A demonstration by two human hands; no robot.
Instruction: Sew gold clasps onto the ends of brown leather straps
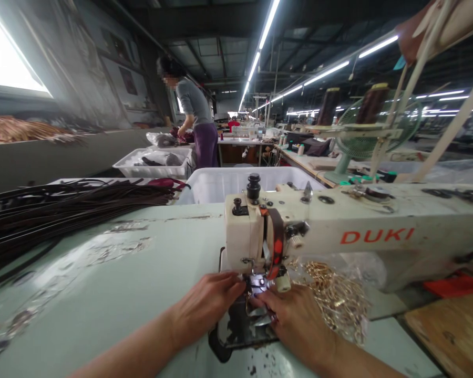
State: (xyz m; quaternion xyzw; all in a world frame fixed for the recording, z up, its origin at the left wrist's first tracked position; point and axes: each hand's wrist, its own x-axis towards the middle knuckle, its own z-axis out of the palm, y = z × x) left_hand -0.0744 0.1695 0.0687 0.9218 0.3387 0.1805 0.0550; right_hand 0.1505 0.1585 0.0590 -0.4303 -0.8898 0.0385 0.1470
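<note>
A cream sewing machine marked DUKI stands on the pale green table. My left hand rests on the table just left of the needle, fingertips at the presser foot. From the right, my right hand presses its fingers onto a small dark piece lying on the needle plate. Both hands hold that piece flat under the foot. A clear bag of gold metal rings lies right behind my right hand.
A pile of dark leather straps covers the table's left side. White plastic bins stand behind the machine. A person in a grey top works further back. A green fan and thread cones sit at the right, a wooden board at lower right.
</note>
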